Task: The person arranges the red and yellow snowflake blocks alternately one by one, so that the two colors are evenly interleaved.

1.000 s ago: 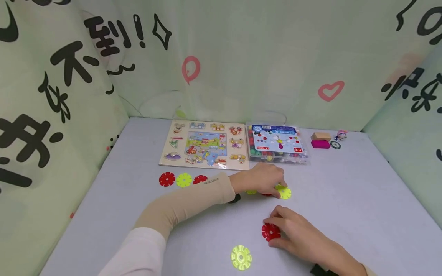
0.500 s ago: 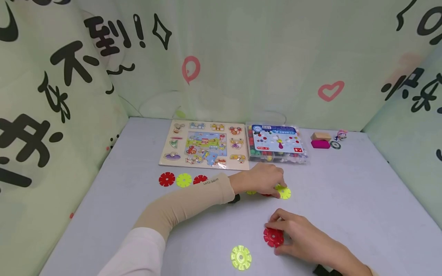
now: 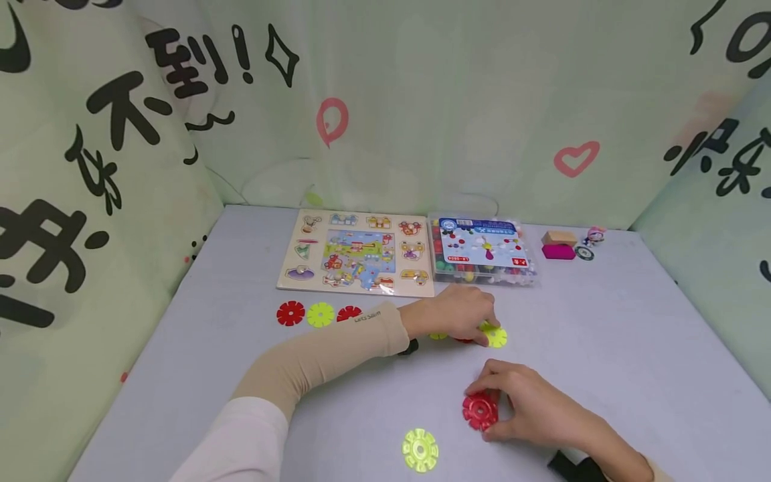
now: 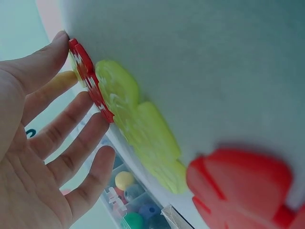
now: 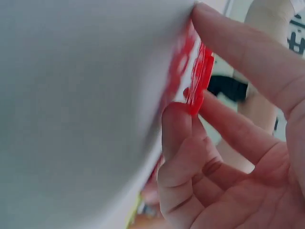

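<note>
Head view, lower centre of the frame: the right hand (image 3: 530, 412) pinches a red snowflake disc (image 3: 480, 410) between thumb and fingers, the disc tilted up off the pale worktop (image 3: 602, 348). In the right wrist view the same disc (image 5: 199, 78) appears edge-on, clear of the surface, with a fingertip (image 5: 177, 124) curled against its lower rim and the thumb above.

Just above, at mid-frame, the left hand (image 3: 454, 314) lies over a small cluster of discs: a yellow-green disc (image 3: 496, 336) shows at its fingertips and a second red disc (image 3: 465, 339) peeps from under the palm. The left wrist view shows its thumb and nearly straight fingers (image 4: 71, 143) bearing on the rim of that red disc (image 4: 90, 81), which stands on edge against the yellow-green one (image 4: 138, 124); a true grip cannot be confirmed.

A lone yellow-green disc (image 3: 419, 450) lies at the bottom of the frame, left of the right hand. A row of three discs (image 3: 319, 314) sits at centre left. Behind them lie a wooden peg puzzle board (image 3: 358, 253) and a clear box of beads (image 3: 482, 252); two small blocks (image 3: 558, 245) rest to the right.
</note>
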Available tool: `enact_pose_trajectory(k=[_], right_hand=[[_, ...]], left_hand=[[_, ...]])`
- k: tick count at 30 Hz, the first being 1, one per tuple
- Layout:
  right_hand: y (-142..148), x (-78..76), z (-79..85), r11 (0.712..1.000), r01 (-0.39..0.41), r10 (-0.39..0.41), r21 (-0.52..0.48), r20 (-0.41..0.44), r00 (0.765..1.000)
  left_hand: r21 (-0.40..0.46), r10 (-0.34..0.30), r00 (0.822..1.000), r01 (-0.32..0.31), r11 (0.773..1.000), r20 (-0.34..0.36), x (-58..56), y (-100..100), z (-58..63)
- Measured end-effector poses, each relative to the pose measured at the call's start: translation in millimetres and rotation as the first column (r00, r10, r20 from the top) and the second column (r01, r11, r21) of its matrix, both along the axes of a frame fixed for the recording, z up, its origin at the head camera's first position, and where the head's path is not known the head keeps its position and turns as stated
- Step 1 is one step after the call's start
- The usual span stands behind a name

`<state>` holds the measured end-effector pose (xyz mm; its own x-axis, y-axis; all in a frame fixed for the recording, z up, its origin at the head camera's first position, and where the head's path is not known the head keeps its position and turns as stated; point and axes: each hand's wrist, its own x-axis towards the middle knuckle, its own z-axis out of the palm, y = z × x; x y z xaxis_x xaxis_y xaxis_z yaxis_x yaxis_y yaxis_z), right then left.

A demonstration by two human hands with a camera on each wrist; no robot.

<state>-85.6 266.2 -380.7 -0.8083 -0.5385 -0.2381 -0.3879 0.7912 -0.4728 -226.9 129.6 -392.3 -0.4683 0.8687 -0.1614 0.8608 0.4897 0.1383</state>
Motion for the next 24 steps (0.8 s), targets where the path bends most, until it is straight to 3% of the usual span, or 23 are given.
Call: enact_pose_trajectory(k=[6, 9, 13, 17, 24], right_hand=[[46.2, -33.2, 11.0, 0.994, 0.088, -0.092, -0.059, -0.085, 0.992], [69.5, -54.0, 11.0, 0.99, 0.139, -0.141, -0.026, -0.146, 0.979], [83.1, -75.1, 3.4, 0.984, 0.175, -0.168, 0.031, -0.158, 0.973], [85.1, -82.2, -4.2, 0.981, 0.193, -0.186, 0.031, -0.147, 0.971], [84.9, -81.1, -9.7, 0.976, 0.215, -0.215, -0.014, -0.162, 0.963]], left_hand=[[-0.008, -0.005, 1.0, 0.005, 1.0, 0.001, -0.2, 1.1, 0.0], [-0.007, -0.002, 1.0, 0.002, 1.0, 0.008, -0.3, 1.1, 0.1], [0.002, -0.001, 1.0, 0.001, 1.0, 0.012, -1.0, 0.8, -0.6], [0.006, -0.014, 1.0, 0.014, 1.0, 0.018, -1.3, 1.3, -1.1], [0.018, -0.02, 1.0, 0.019, 1.0, 0.021, -2.1, 0.8, -1.5]])
